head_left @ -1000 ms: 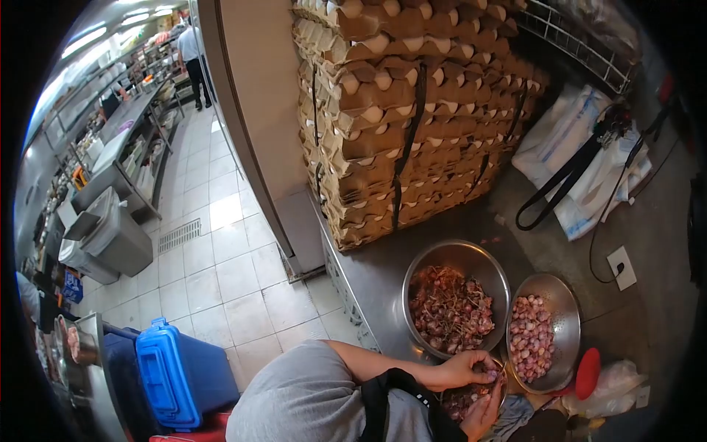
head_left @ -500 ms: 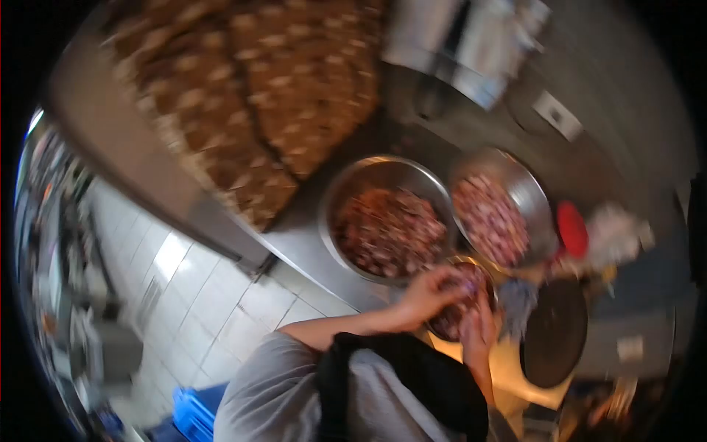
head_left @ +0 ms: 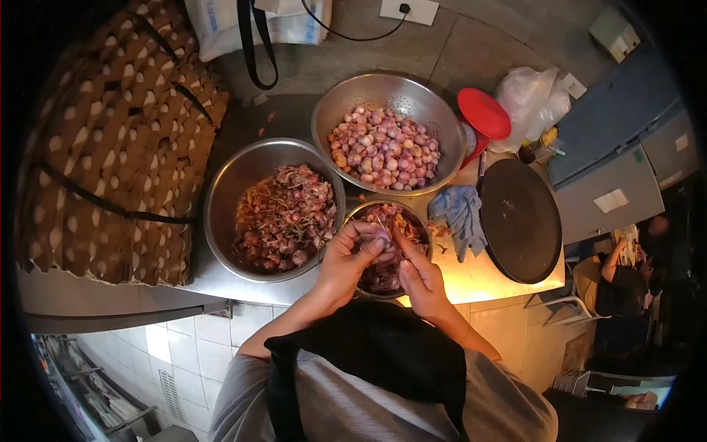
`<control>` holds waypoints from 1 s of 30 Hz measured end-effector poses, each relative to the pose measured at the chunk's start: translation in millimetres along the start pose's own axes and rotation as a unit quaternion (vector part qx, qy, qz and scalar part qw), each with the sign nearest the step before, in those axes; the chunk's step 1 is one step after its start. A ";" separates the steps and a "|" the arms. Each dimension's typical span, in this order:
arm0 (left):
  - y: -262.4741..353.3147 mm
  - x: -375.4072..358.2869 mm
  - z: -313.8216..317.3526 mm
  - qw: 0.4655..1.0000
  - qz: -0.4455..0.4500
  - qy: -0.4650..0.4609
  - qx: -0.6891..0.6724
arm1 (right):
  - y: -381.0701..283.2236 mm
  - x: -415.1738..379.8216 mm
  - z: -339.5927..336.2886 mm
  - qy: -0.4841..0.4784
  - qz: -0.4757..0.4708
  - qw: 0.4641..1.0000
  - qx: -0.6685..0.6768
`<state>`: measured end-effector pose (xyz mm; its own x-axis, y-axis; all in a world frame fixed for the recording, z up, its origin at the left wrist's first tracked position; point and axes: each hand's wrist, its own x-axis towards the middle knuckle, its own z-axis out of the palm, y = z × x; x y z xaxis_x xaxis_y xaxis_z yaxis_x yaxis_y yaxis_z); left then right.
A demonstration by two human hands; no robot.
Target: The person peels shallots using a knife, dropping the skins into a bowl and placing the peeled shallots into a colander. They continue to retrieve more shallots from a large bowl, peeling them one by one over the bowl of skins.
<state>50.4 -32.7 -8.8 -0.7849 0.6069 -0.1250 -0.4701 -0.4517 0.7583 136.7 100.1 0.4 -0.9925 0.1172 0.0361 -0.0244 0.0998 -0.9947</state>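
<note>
My left hand (head_left: 342, 261) pinches a small purple shallot (head_left: 384, 239) between thumb and fingertips. Close against it, my right hand (head_left: 426, 283) has its index finger reaching to the shallot and the other fingers curled; what they grip, if anything, I cannot make out. Right below both hands is a small metal bowl (head_left: 423, 221) of reddish skins and scraps. To the left stands a large metal bowl (head_left: 221, 228) of unpeeled shallots with dry roots and stalks. Behind, a metal colander (head_left: 427, 110) holds many smooth pinkish shallots.
Stacked egg trays (head_left: 118, 162), strapped in black, fill the left of the counter. On the right are a blue cloth (head_left: 460, 217), a round dark pan or lid (head_left: 521, 221), a red-topped scale (head_left: 484, 114) and a plastic bag (head_left: 526, 96). A person (head_left: 622, 287) is far right.
The view has swung round and sharpened, so the bowls and egg trays now lie further left and more level. Both hands remain together over the small bowl.
</note>
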 end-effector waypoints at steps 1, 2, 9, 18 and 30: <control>-0.5 1.0 -1.2 1.000 -0.005 0.000 -0.009 | 0.6 1.2 -1.9 -0.002 0.021 0.999 0.044; -0.8 2.2 -2.0 1.000 -0.010 0.001 -0.016 | 1.6 3.2 -3.6 -0.005 0.041 0.995 0.089; -3.5 6.8 -0.5 0.999 -0.019 0.012 -0.040 | -0.6 10.0 -9.0 -0.016 0.036 0.995 0.093; -9.4 5.8 -2.0 0.998 -0.015 0.028 -0.046 | 5.9 12.9 -26.0 -0.046 0.097 0.990 0.092; -8.0 3.8 3.6 0.999 0.002 0.037 -0.015 | 5.7 12.2 -15.6 -0.003 -0.033 0.994 -0.108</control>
<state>52.6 -24.5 -13.0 -0.8141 0.5552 -0.1704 -0.4780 -0.4739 0.7396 126.3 117.5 -3.3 -0.9902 0.0984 0.0991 -0.0633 0.3164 -0.9465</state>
